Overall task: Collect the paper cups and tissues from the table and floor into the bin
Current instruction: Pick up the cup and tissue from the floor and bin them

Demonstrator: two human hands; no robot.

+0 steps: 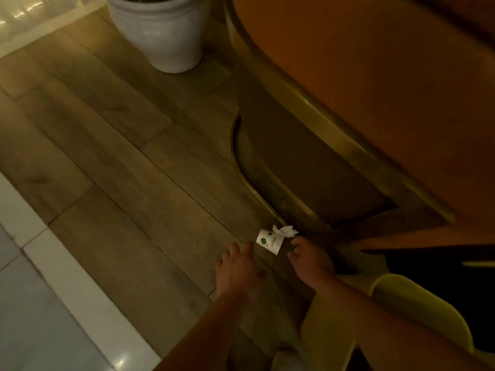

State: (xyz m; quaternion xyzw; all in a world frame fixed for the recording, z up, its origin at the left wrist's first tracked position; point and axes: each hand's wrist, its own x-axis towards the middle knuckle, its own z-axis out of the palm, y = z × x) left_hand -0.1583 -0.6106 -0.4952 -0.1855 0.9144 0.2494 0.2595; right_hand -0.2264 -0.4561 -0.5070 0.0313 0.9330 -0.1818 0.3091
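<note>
Fingers [242, 250] of the left hand [237, 269] are seen spread and loosely curved, with nothing gripped; their tips lie just beside the white paper cup with green spots [269, 241], at about 8 o'clock from it. The right hand [310, 263] is held at 4 o'clock from the cup, its fingers bent downward and apart, with nothing clasped; whether a fingertip touches the crumpled white tissue [286, 231] cannot be told. The cup is found lying on its side on the brown wood-plank floor [112, 145], close to the curved brass-coloured base edge [253, 188] of the orange upholstered bench [375, 89]. The tissue is placed against the cup, at 1 o'clock from it. 1 large white glazed ceramic planter [160, 30] is seen at 11 o'clock, well apart from both hands. A yellow moulded plastic chair [417, 314] is seen at 5 o'clock, beneath the right forearm. Pale glossy tiles [34, 303] border the planks at 8 o'clock.
</note>
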